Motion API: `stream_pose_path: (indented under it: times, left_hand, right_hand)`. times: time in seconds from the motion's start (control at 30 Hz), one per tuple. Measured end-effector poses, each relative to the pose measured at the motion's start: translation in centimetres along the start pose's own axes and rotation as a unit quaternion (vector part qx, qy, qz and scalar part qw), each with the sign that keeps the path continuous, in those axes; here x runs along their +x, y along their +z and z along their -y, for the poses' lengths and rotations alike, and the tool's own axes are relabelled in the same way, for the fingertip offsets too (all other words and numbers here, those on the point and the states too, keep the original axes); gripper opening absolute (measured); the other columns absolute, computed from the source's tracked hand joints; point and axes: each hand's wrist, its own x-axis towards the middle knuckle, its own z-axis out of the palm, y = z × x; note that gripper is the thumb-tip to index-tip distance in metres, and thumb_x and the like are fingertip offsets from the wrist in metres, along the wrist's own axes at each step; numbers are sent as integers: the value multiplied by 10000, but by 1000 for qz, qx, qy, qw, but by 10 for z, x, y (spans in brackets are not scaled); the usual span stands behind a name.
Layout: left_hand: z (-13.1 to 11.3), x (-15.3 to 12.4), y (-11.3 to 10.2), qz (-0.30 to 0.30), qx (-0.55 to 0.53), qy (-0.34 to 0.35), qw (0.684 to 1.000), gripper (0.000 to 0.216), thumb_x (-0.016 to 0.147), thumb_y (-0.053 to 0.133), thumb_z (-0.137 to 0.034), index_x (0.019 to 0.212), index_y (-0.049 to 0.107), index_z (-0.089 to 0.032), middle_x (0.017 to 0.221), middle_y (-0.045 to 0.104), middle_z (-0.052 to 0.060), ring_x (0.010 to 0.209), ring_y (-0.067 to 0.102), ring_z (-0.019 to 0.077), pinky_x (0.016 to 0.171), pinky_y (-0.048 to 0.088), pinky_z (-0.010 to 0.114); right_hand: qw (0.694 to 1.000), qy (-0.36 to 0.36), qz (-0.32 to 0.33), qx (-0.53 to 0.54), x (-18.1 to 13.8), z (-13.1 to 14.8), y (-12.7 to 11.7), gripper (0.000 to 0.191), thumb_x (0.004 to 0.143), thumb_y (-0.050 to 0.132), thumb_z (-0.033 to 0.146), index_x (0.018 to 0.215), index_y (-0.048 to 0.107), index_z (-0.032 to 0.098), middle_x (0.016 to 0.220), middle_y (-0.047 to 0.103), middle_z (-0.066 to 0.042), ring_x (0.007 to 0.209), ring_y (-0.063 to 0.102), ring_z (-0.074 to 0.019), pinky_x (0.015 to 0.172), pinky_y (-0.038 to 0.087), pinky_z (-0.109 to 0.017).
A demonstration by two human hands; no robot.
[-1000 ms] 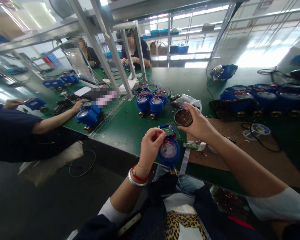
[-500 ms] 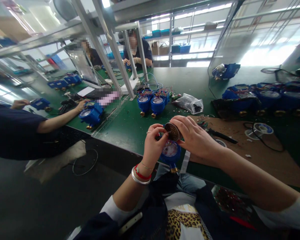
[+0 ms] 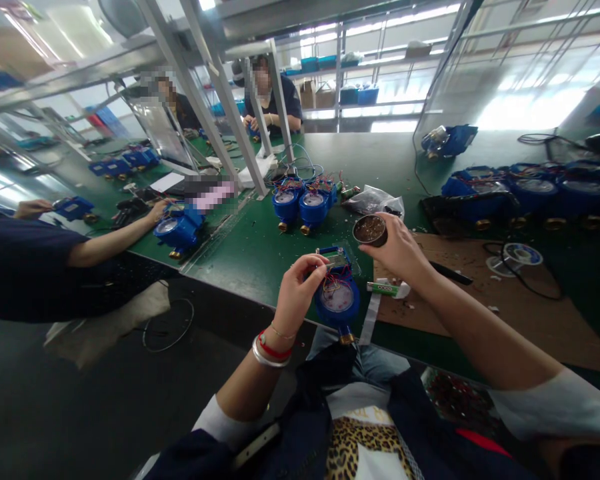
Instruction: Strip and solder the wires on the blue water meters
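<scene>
In the head view, the left hand (image 3: 299, 285) had thumb and finger pinched together beside the upper part of a blue meter (image 3: 337, 299) near the table's (image 3: 245, 263) front edge; I couldn't tell whether they held anything. The right hand's (image 3: 401, 248) fingers gripped a round cup (image 3: 371, 230) containing small bits. A green battery (image 3: 384, 289) lay right of the meter.
</scene>
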Motion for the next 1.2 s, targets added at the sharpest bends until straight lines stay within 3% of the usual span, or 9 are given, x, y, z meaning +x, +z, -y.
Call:
stream_pose_path:
  times: [0.07,0.13,0.3,0.43,0.53,0.6,0.7,0.93,1.2]
  left_hand:
    - [-1,0,-3,21,-9,-10,1000,118,866,566,-269,813,571,-164,961,628,46,907,564,147,841,439,260]
    - [-1,0,-6,40,1,-16,999,128,866,566,-279,816,581,-163,945,637,48,895,568,150,837,441,263]
    - [0,1,-14,66,51,-17,996,146,852,601,-309,850,626,-164,899,632,48,862,561,157,819,443,272]
    - [1,2,-15,72,28,-15,997,143,854,610,-308,848,626,-166,881,623,40,857,558,153,815,439,269]
    - [1,2,-12,56,-2,-13,998,129,862,603,-296,835,613,-170,869,611,28,856,554,143,818,435,259]
    - [2,2,-10,48,-6,-14,999,126,856,609,-293,834,611,-169,866,607,26,853,550,142,819,435,257]
    - [3,2,-9,47,-4,-14,999,125,849,618,-290,824,606,-168,864,604,25,850,548,142,823,434,259]
    - [1,1,-9,50,2,-8,999,120,850,614,-280,811,601,-167,851,601,20,845,545,140,819,432,255]
    - [4,1,-10,40,28,-27,998,139,832,624,-307,835,632,-168,861,620,28,842,557,148,826,447,262]
  right_hand:
    - [995,85,47,-5,4,-23,22,738,664,759,279,1302,452,70,1294,503,-203,1235,451,-341,1064,354,-462]
    - [988,122,90,0,6,-38,43,711,658,748,258,1285,475,65,1269,529,-203,1213,482,-336,1050,370,-450]
    - [986,115,122,24,13,-47,68,732,656,753,249,1305,471,62,1320,509,-201,1249,469,-322,1069,366,-427]
    - [992,97,64,41,1,-16,41,568,757,690,266,1267,498,105,1329,503,-181,1249,462,-300,1065,363,-438]
    - [991,28,-37,124,-32,34,5,187,900,539,262,1068,575,188,1011,637,-71,880,615,-189,846,497,-347]
    - [988,-24,-20,152,-57,67,-13,71,920,526,235,938,587,203,839,622,-23,741,594,-151,747,495,-299]
    - [984,-81,32,154,-81,96,-18,88,924,526,202,876,599,194,850,612,-33,762,586,-149,718,481,-280]
    - [996,-46,-3,78,-77,103,1,122,921,558,264,884,637,178,849,609,-57,801,584,-192,728,469,-325]
    - [995,-80,7,65,-80,94,3,206,949,487,206,1034,674,217,961,621,-76,912,571,-222,808,478,-396]
